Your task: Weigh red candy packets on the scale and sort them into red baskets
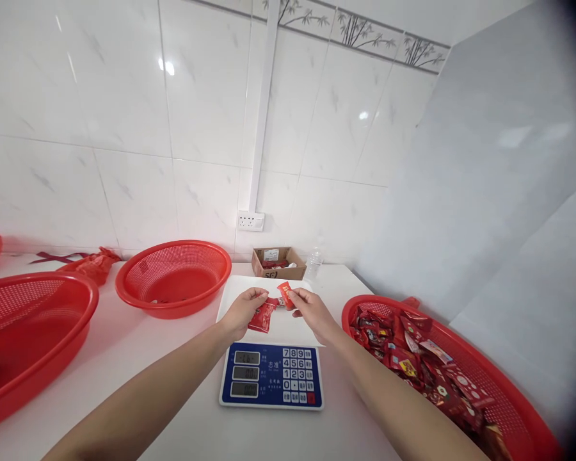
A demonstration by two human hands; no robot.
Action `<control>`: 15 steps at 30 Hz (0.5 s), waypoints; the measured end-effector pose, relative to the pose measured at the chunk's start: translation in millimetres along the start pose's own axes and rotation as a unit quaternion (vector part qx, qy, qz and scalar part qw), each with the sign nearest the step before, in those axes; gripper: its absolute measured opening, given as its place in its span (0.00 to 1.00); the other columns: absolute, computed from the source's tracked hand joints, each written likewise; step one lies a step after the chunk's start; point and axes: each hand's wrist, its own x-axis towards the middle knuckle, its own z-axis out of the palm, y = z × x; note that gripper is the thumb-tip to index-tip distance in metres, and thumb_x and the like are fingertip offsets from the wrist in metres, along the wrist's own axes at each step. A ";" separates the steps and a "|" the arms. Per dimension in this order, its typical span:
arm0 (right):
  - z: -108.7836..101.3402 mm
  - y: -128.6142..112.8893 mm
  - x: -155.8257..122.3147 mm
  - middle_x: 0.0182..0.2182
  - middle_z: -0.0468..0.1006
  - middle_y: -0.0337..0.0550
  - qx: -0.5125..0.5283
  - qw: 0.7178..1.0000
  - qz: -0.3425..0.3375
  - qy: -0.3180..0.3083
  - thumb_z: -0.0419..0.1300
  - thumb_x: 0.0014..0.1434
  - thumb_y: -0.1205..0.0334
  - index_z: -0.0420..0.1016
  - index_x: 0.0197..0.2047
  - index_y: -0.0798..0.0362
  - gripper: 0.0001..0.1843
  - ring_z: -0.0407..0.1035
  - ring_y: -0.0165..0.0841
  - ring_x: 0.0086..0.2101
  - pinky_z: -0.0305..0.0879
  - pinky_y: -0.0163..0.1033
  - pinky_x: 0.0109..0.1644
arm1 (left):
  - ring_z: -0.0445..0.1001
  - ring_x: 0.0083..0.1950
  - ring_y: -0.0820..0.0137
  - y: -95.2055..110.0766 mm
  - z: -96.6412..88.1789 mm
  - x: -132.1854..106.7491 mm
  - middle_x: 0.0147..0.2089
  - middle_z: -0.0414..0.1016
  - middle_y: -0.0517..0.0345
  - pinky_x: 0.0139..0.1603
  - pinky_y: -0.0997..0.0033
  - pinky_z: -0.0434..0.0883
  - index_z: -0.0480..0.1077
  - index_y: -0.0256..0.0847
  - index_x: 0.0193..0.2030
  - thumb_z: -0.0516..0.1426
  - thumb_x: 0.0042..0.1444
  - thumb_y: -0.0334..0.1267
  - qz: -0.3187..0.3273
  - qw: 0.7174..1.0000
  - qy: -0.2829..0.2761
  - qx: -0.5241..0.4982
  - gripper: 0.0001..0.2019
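Over the white plate [230, 301] of a digital scale, both hands are close together. My left hand [242, 312] is closed with thumb and fingers on a red snack packet [263, 316], which hangs down to the right. My right hand [311, 310] pinches a smaller red packet [285, 294] with pale lettering, tilted upward. Between the hands a bit of another wrapper shows, partly hidden. In front lies the blue panel [271, 378] of the scale, with three displays on its left and a keypad on its right.
At right stands a red basket [518, 371] heaped with red packets. To the left are a round red basket [173, 307] and a larger red basket [38, 282]. Behind the scale sit a small cardboard box [279, 273] and a clear bottle [314, 261]. A red bag [96, 266] lies by the wall.
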 end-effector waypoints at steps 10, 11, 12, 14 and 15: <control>19.0 -1.6 -8.6 0.30 0.75 0.42 -0.001 0.995 -0.024 -0.093 0.57 0.51 0.45 0.75 0.30 0.54 0.20 0.68 0.34 0.33 0.65 0.40 0.38 | 0.69 0.26 0.75 6.2 15.9 -10.1 0.27 0.70 0.62 0.30 0.74 0.66 0.66 0.39 0.36 0.60 0.49 0.46 0.024 0.997 0.003 -0.073 0.14; 19.8 -0.9 -8.3 0.29 0.75 0.42 0.001 0.996 -0.027 -0.088 0.57 0.51 0.45 0.75 0.29 0.55 0.20 0.68 0.34 0.33 0.65 0.40 0.38 | 0.70 0.27 0.75 6.7 16.7 -11.9 0.27 0.71 0.61 0.31 0.74 0.66 0.66 0.39 0.36 0.60 0.49 0.47 0.025 0.997 -0.002 -0.072 0.15; 19.9 -0.5 -7.7 0.28 0.75 0.41 0.007 0.996 -0.026 -0.084 0.57 0.51 0.45 0.75 0.29 0.55 0.20 0.68 0.34 0.32 0.65 0.40 0.38 | 0.70 0.28 0.75 7.2 17.0 -13.6 0.28 0.71 0.61 0.33 0.73 0.67 0.66 0.39 0.36 0.60 0.48 0.48 0.025 0.997 -0.007 -0.069 0.15; 19.1 -0.2 -6.2 0.27 0.74 0.41 0.021 0.997 -0.020 -0.077 0.57 0.51 0.46 0.74 0.29 0.55 0.19 0.68 0.34 0.32 0.64 0.40 0.39 | 0.72 0.32 0.73 8.1 16.3 -17.2 0.30 0.73 0.59 0.36 0.71 0.68 0.67 0.38 0.36 0.60 0.47 0.50 0.021 0.998 -0.026 -0.056 0.17; 18.5 0.0 -5.2 0.27 0.74 0.41 0.024 0.997 -0.017 -0.073 0.57 0.52 0.46 0.73 0.29 0.55 0.19 0.68 0.33 0.31 0.64 0.39 0.39 | 0.72 0.33 0.71 8.5 15.5 -18.8 0.32 0.74 0.57 0.38 0.69 0.68 0.67 0.38 0.35 0.61 0.46 0.50 0.016 0.998 -0.039 -0.047 0.17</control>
